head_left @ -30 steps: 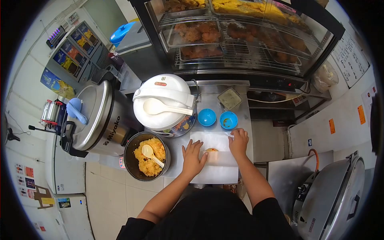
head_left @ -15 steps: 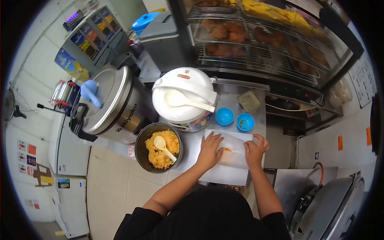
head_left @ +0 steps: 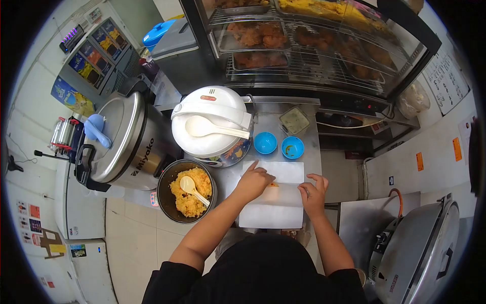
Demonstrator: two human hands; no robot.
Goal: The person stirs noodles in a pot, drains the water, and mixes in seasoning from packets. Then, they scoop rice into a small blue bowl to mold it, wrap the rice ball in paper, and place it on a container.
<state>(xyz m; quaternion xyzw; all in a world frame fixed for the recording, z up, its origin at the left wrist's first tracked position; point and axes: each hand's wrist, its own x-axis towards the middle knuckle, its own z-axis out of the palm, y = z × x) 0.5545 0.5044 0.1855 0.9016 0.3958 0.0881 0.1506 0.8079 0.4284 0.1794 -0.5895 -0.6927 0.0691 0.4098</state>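
A white sheet of wrapping paper [head_left: 271, 217] lies on the metal counter with a fold across its middle. A small orange bit of food [head_left: 274, 185] shows at the fold's left end; the rest of the contents is hidden. My left hand [head_left: 253, 183] is at the left end of the fold, its index finger pointing away and the other fingers curled onto the paper. At the right end, my right hand [head_left: 315, 195] pinches the paper's edge between thumb and fingers. Beyond the sheet stand two blue bowls [head_left: 265, 143], one with yellowish residue inside.
To the left, a dark pot of orange rice [head_left: 190, 205] holds a spoon [head_left: 194, 189]. Behind it stand a white rice cooker [head_left: 207, 104] with a white scoop on its lid and a large Miyako cooker [head_left: 124, 167]. A glass display warmer [head_left: 304, 55] holds fried food.
My left hand has gone from spread fingers to curled ones at the fold's left end. My right hand stays at the right edge. The view has shifted slightly.
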